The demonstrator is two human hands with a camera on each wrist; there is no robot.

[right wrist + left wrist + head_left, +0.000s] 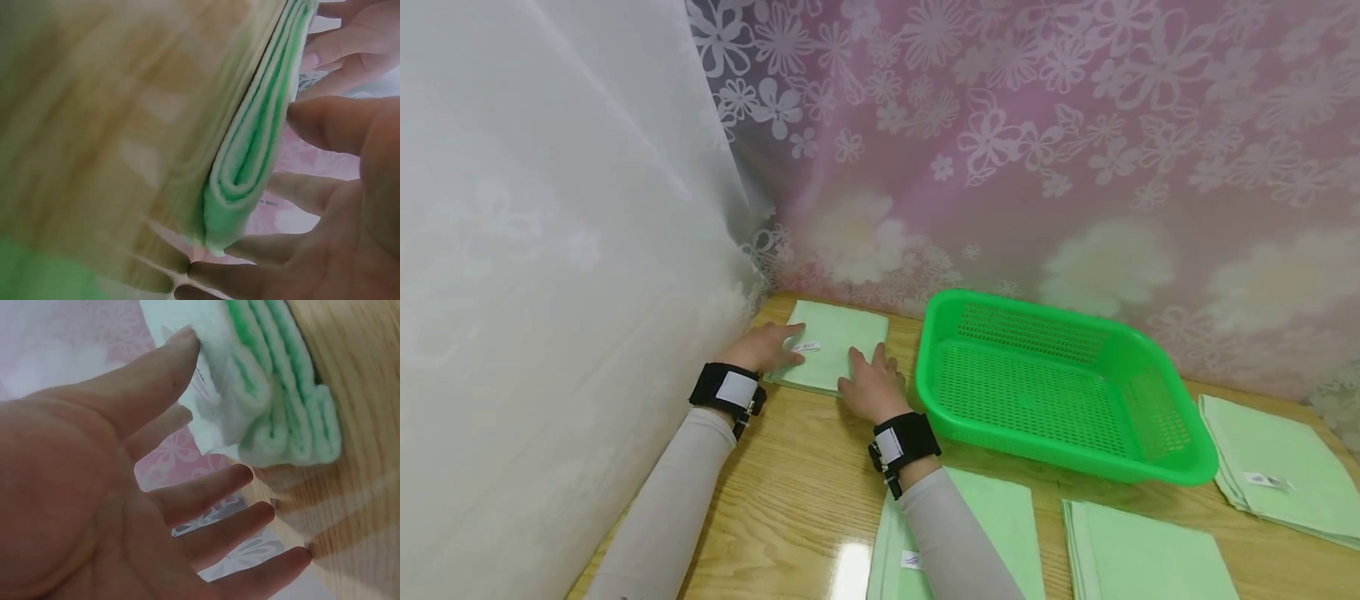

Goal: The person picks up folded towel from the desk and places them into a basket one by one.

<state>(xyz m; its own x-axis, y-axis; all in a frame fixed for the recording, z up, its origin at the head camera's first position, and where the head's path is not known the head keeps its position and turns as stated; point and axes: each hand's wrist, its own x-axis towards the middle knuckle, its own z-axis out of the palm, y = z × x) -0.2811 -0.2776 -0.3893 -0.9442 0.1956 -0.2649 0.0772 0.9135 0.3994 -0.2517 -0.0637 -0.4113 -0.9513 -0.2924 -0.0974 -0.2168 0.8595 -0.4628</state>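
A folded light-green towel (835, 329) with a small white label lies flat on the wooden table near the back left. My left hand (763, 347) is at its left edge, the thumb on the top by the label. In the left wrist view, the fingers of this hand (156, 481) are extended and spread beside the stacked folds. My right hand (874, 390) rests at the towel's right front corner. The right wrist view shows its fingers (250, 279) spread along the folded edge, with the thumb touching the top. Neither hand curls round the towel.
A green perforated plastic basket (925, 367) stands right of the towel. Folded green towels lie in front of it: one (992, 508) partly under my right forearm, another (1150, 550) beside that. A third (1277, 450) lies to its right. Floral curtains (925, 167) border the table.
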